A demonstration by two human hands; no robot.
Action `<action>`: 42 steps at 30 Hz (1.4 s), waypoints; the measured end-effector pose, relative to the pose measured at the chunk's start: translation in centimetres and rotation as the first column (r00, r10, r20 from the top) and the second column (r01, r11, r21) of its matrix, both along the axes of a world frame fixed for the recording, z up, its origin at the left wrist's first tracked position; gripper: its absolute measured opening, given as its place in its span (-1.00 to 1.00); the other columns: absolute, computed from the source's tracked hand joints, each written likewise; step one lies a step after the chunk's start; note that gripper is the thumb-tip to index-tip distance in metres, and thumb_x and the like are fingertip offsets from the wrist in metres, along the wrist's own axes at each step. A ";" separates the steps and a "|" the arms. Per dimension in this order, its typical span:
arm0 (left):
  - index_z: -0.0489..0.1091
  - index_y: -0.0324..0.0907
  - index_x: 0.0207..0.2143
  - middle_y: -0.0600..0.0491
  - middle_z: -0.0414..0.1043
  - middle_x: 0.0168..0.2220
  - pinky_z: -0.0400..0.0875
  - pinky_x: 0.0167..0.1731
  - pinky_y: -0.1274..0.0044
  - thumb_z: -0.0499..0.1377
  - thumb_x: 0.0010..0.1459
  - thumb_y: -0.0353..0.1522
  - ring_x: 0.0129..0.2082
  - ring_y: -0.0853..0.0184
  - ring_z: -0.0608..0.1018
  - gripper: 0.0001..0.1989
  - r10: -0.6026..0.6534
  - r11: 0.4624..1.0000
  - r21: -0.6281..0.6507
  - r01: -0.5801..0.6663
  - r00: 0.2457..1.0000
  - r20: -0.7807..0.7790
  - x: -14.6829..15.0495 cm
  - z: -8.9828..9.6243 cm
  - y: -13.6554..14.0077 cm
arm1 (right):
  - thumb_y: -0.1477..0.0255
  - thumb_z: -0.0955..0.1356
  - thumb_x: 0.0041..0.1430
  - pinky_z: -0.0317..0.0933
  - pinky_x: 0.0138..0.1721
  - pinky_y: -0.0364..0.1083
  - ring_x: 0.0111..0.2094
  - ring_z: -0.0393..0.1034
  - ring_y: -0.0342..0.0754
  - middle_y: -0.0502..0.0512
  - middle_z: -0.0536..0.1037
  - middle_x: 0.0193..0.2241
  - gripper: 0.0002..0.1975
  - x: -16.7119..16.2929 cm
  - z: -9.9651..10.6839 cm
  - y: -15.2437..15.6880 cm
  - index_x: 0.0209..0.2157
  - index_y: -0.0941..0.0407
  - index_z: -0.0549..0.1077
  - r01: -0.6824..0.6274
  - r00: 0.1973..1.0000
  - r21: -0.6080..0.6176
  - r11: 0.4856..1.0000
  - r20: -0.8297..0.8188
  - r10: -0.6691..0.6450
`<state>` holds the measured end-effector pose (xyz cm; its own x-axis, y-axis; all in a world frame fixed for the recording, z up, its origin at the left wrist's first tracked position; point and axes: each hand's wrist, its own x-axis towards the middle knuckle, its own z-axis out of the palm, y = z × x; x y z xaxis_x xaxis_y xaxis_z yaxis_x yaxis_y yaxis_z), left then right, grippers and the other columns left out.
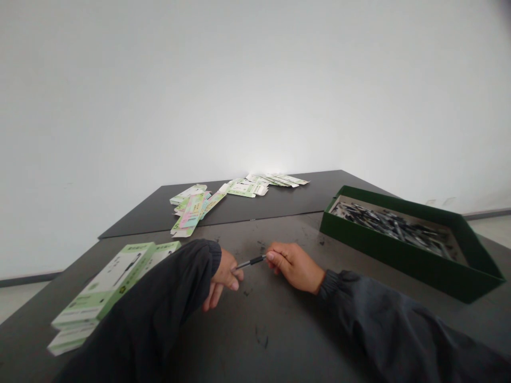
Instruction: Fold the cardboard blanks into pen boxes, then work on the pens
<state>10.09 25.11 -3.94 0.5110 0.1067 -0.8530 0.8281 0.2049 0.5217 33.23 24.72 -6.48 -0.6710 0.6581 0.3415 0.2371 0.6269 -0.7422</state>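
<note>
A slim pen (250, 263) with a clear barrel and a black grip spans the gap between my two hands, over the middle of the dark table. My left hand (223, 276) pinches its barrel end, with the lower fingers hanging down. The fingers of my right hand (294, 266) are closed around the black-grip end, so the tip there is hidden. Whether a cap sits inside my right fingers I cannot tell.
A green box (393, 255) full of loose pens stands to the right. Stacked white-and-green cartons (107, 279) lie at left, partly behind my left sleeve. Flattened cartons (247, 188) and printed packets (191, 215) spread across the far dark table (287, 199), near the wall.
</note>
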 end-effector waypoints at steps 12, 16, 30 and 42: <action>-0.25 -0.22 0.12 0.07 0.44 -0.59 0.32 -0.33 0.43 -0.06 0.15 -0.26 -0.56 0.31 0.51 -0.44 -0.002 1.000 0.020 0.002 0.999 -0.033 0.4 0.4 -0.3 | 0.28 0.11 0.16 0.06 -0.58 -0.24 -0.61 0.21 -0.25 -0.02 0.35 -0.55 -0.74 0.0 -0.8 0.3 -0.29 0.15 0.26 -0.019 1.000 -0.118 0.993 -0.024 0.017; -0.24 -0.23 0.12 0.04 0.44 -0.58 0.34 -0.37 0.42 -0.05 0.14 -0.27 -0.57 0.30 0.51 -0.43 0.018 0.999 0.040 -0.017 1.000 -0.025 0.6 1.0 -0.6 | 0.30 0.21 0.09 0.06 -0.59 -0.25 -0.60 0.21 -0.25 -0.03 0.33 -0.52 -0.77 0.0 -0.9 0.5 -0.24 0.13 0.20 -0.033 0.996 -0.168 0.985 -0.082 0.020; -0.27 -0.23 0.13 0.06 0.42 -0.60 0.34 -0.40 0.44 -0.06 0.15 -0.31 -0.58 0.30 0.51 -0.43 0.051 0.997 0.056 -0.049 0.998 -0.046 0.7 1.2 -0.9 | 0.35 0.14 0.15 0.03 -0.54 -0.25 -0.58 0.19 -0.25 -0.04 0.33 -0.58 -0.80 0.0 -0.3 0.1 -0.43 0.16 0.26 -0.003 1.000 -0.044 0.999 -0.014 0.002; -0.29 -0.24 0.13 0.05 0.42 -0.59 0.34 -0.42 0.45 -0.06 0.15 -0.31 -0.59 0.31 0.50 -0.42 0.019 1.000 0.010 -0.019 0.999 -0.028 1.0 1.5 -0.8 | 0.36 0.18 0.12 0.02 -0.58 -0.25 -0.59 0.19 -0.25 -0.05 0.34 -0.55 -0.86 0.0 -0.8 0.3 -0.31 0.13 0.23 0.009 0.999 -0.089 0.996 -0.045 -0.013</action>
